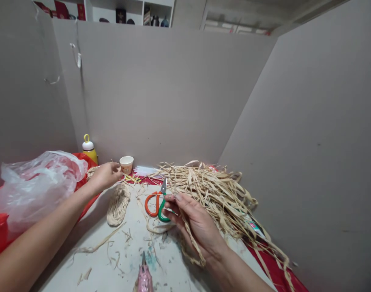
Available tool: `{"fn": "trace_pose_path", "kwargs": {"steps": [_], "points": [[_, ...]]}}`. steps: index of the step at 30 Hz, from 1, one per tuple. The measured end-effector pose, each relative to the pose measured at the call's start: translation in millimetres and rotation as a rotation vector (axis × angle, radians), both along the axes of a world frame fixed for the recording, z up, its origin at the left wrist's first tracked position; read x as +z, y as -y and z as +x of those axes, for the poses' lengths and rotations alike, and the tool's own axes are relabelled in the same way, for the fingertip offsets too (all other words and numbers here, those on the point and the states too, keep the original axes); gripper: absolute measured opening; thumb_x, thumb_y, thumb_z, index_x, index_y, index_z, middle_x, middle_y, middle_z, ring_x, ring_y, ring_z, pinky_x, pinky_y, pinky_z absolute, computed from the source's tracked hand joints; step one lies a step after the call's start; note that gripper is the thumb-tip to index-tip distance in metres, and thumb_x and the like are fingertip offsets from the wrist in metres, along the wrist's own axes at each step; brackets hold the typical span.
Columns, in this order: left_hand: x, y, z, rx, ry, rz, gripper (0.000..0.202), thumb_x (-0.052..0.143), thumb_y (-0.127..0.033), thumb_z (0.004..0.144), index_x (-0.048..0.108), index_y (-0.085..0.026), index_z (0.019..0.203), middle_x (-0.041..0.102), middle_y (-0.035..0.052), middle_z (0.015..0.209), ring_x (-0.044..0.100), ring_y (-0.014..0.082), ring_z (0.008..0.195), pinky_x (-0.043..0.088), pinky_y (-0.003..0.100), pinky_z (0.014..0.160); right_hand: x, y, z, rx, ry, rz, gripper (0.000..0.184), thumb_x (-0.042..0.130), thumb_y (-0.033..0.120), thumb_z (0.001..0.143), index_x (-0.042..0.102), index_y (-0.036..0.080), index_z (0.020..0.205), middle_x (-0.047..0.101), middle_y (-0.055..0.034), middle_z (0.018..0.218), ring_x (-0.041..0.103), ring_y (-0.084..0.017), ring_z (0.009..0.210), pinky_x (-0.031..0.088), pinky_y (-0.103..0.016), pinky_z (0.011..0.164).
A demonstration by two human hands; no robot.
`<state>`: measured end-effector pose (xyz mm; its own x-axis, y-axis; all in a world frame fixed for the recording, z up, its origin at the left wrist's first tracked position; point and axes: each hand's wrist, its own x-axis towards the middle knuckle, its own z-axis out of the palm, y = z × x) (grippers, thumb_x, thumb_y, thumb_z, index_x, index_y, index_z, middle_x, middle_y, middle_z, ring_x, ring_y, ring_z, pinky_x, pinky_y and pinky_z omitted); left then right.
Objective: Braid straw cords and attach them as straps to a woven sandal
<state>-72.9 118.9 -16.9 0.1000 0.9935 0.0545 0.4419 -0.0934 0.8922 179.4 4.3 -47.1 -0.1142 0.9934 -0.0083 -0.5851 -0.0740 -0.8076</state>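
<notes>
My right hand (193, 221), fingers closed in a pinch, holds a straw braid (193, 243) that loops down below the palm. My left hand (108, 176) is stretched out to the left, beside the paper cup, its fingertips pinched together on what looks like a thin straw strand that runs towards my right hand. Just below the left hand, an oval coiled straw piece (118, 206), shaped like a sole, lies on the board. Scissors (157, 205) with one orange and one green handle lie next to my right fingertips, partly hidden by them.
Loose dry straw (209, 190) is heaped at the right. A pink tool with a metal tip (144, 275) points up from the front. A paper cup (126, 164), yellow bottle (89, 151) and clear plastic bag (39, 186) stand left. Grey partitions (161, 93) surround the white board (97, 267).
</notes>
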Motion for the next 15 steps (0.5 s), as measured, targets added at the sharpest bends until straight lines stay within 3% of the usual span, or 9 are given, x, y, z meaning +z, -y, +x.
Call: {"fn": "trace_pose_path", "kwargs": {"steps": [2, 4, 6, 10, 15], "points": [[10.7, 15.9, 13.0, -0.04, 0.045, 0.058, 0.031, 0.072, -0.04, 0.067, 0.069, -0.019, 0.089, 0.064, 0.0012, 0.08, 0.057, 0.0146, 0.071, 0.045, 0.024, 0.064, -1.0, 1.3, -1.4, 0.055, -0.013, 0.024, 0.024, 0.084, 0.034, 0.068, 0.074, 0.014, 0.074, 0.07, -0.0031, 0.078, 0.062, -0.011, 0.067, 0.054, -0.023, 0.07], [17.0, 34.8, 30.0, -0.312, 0.214, -0.046, 0.036, 0.071, -0.043, 0.072, 0.07, -0.017, 0.097, 0.058, -0.0001, 0.07, 0.051, 0.012, 0.062, 0.046, 0.026, 0.06, -4.5, 2.6, -3.4, 0.115, -0.009, 0.04, 0.022, 0.081, 0.035, 0.072, 0.073, 0.014, 0.076, 0.069, -0.0023, 0.077, 0.061, -0.01, 0.066, 0.052, -0.022, 0.07], [17.5, 52.2, 46.8, -0.466, 0.414, -0.153, 0.039, 0.076, -0.039, 0.07, 0.07, -0.016, 0.102, 0.056, -0.0012, 0.068, 0.048, 0.0096, 0.058, 0.046, 0.025, 0.057, -9.7, 3.6, -5.2, 0.173, 0.013, 0.049, 0.023, 0.076, 0.036, 0.078, 0.072, 0.014, 0.08, 0.068, -0.0023, 0.074, 0.061, -0.01, 0.065, 0.051, -0.022, 0.069], [11.4, 70.9, 66.6, -0.524, 0.62, -0.219, 0.035, 0.079, -0.039, 0.069, 0.071, -0.015, 0.094, 0.052, -0.0035, 0.064, 0.046, 0.0063, 0.052, 0.046, 0.023, 0.052, -16.3, 5.0, -6.3, 0.309, 0.079, 0.065, 0.026, 0.072, 0.039, 0.082, 0.071, 0.013, 0.082, 0.067, -0.0032, 0.069, 0.061, -0.011, 0.063, 0.049, -0.023, 0.068], [10.7, 73.7, 69.7, -0.48, 0.668, -0.186, 0.028, 0.079, -0.037, 0.07, 0.072, -0.014, 0.085, 0.051, -0.0057, 0.055, 0.042, 0.0042, 0.043, 0.044, 0.02, 0.045, -13.1, 8.0, -6.0, 0.424, 0.151, 0.09, 0.026, 0.07, 0.039, 0.081, 0.069, 0.013, 0.079, 0.066, -0.0031, 0.07, 0.059, -0.01, 0.059, 0.046, -0.022, 0.065]]}}
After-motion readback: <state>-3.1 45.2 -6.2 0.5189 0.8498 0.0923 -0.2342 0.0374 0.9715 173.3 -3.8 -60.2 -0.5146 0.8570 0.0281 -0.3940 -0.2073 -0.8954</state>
